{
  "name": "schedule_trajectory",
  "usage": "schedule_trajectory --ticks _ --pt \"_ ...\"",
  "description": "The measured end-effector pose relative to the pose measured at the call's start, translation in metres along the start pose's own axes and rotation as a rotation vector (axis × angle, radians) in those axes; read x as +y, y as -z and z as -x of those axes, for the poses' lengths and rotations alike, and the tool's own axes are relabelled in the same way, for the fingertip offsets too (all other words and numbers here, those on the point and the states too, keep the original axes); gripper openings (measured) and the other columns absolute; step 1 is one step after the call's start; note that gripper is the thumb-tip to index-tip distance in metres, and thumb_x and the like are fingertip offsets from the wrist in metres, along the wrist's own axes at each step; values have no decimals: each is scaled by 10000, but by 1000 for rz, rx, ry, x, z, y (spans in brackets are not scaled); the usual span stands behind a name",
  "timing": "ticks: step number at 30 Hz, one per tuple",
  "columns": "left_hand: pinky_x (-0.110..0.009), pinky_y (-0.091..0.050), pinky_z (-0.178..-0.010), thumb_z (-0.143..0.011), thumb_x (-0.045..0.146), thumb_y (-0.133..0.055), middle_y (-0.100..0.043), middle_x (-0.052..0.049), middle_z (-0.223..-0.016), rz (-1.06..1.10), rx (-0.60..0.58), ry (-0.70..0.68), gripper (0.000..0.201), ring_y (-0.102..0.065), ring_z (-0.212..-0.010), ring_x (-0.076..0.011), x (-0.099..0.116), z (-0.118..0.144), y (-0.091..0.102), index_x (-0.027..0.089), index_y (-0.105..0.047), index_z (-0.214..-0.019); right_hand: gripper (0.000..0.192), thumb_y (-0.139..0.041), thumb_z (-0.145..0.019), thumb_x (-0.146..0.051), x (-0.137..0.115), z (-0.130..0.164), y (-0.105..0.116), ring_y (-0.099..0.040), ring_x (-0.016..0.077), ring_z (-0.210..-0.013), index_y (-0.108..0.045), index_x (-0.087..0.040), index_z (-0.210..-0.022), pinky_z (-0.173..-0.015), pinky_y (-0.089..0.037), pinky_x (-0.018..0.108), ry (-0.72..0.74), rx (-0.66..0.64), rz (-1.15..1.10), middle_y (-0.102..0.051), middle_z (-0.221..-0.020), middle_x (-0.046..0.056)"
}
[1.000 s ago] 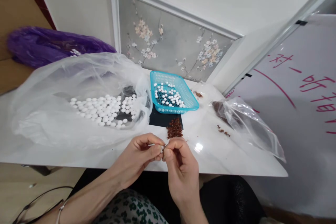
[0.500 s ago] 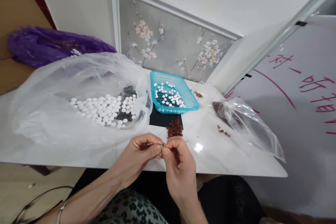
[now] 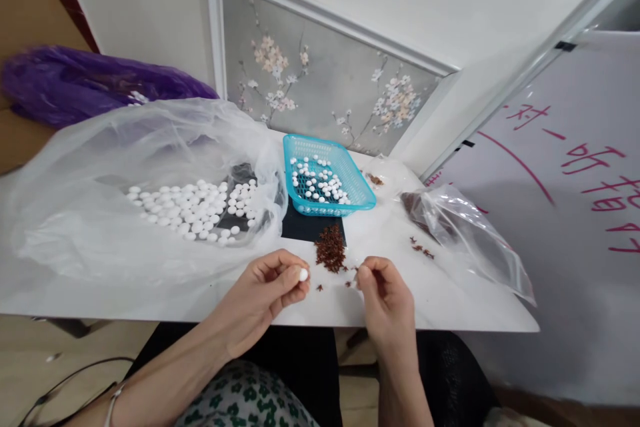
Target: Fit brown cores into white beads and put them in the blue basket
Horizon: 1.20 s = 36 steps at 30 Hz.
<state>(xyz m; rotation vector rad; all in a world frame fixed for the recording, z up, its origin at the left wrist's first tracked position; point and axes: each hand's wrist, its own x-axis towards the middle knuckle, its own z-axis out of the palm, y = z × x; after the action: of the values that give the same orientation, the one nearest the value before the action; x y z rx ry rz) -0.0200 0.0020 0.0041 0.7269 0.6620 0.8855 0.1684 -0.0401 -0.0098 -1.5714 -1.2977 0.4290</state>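
A small white ball [image 3: 303,274] is pinched between the thumb and forefinger of my left hand [image 3: 275,287], above the front of the table. My right hand [image 3: 387,300] is closed in a pinch to the right of it, thumb against forefinger. Its fingertips are beside a few loose brown bits; whatever they hold is too small to make out. Just beyond both hands lies a heap of small reddish-brown, star-like pieces [image 3: 330,250]. Behind that heap, a blue plastic basket [image 3: 369,202] holds many white balls.
A large translucent bag [image 3: 75,233] full of white balls spreads over the left of the white table [image 3: 450,300]. Behind it is a purple bag [image 3: 100,83]. A clear bag of brown material [image 3: 465,233] lies at right. A framed picture [image 3: 320,73] and a whiteboard [image 3: 560,267] stand behind.
My hands were together at the fingertips and are now apart. The right hand has moved right, and the white ball in my left fingers has come into sight.
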Motion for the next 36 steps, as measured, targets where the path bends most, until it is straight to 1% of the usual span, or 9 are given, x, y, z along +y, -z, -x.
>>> schedule_trajectory --ticks 3,7,12,16,22,25,28,33,36 --pt "-102 -498 -636 -751 268 -721 -597 20 -713 48 54 32 136 -546 -647 -37 2 -3 2 143 -668 -736 148 -489 -856 -307 29 -13 14 -539 186 -674 -555 -188 -797 -650 -427 299 5 71 281 -590 -744 37" --pt "-96 -525 -670 -723 235 -747 -601 17 -764 95 77 45 120 -563 -669 -32 4 -7 3 138 -685 -754 148 -492 -826 -276 44 -20 22 -555 209 -713 -612 -195 -800 -695 -421 324 17 70 358 -635 -802 59" --pt "-93 -535 -652 -688 238 -774 -613 9 -752 84 81 56 143 -568 -658 -39 6 -7 1 132 -696 -744 194 -477 -851 -277 34 -10 22 -583 188 -715 -653 -195 -839 -701 -450 295 36 43 353 -664 -851 58" --pt "-98 -535 -652 -700 243 -765 -621 5 -751 42 79 56 139 -569 -662 -43 6 -6 0 137 -699 -762 172 -510 -852 -251 18 0 14 -602 167 -720 -673 -207 -885 -679 -466 257 67 -93 295 -665 -852 37" --pt "-101 -523 -652 -714 245 -754 -614 9 -731 39 54 54 131 -565 -660 -43 5 -6 1 141 -696 -766 180 -490 -854 -208 13 2 5 -582 179 -743 -652 -199 -777 -689 -449 282 68 -105 348 -628 -792 35" --pt "-105 -515 -650 -728 246 -743 -615 7 -716 37 34 57 123 -563 -654 -43 4 -5 1 139 -693 -765 158 -495 -863 -246 13 2 5 -581 175 -750 -621 -192 -783 -645 -448 270 78 -42 219 -625 -841 49" --pt "-106 -508 -648 -732 249 -740 -621 7 -695 39 24 55 120 -563 -640 -42 4 -5 1 143 -696 -769 149 -496 -881 -288 6 3 5 -591 165 -733 -579 -187 -809 -651 -465 277 -8 37 -12 -644 -888 59" --pt "-107 -502 -653 -723 249 -747 -626 6 -684 47 22 61 125 -566 -644 -46 4 -5 0 145 -701 -775 134 -522 -903 -288 -12 6 3 -500 106 -533 -516 -195 -806 -561 -426 224 -100 -109 -328 -537 -577 -45" --pt "-106 -499 -654 -738 253 -734 -619 10 -688 32 9 61 120 -564 -648 -44 4 -4 0 146 -696 -777 151 -527 -918 -289 -17 10 -2 -444 69 -444 -503 -198 -800 -466 -362 185 -153 -166 -573 -508 -539 -70"
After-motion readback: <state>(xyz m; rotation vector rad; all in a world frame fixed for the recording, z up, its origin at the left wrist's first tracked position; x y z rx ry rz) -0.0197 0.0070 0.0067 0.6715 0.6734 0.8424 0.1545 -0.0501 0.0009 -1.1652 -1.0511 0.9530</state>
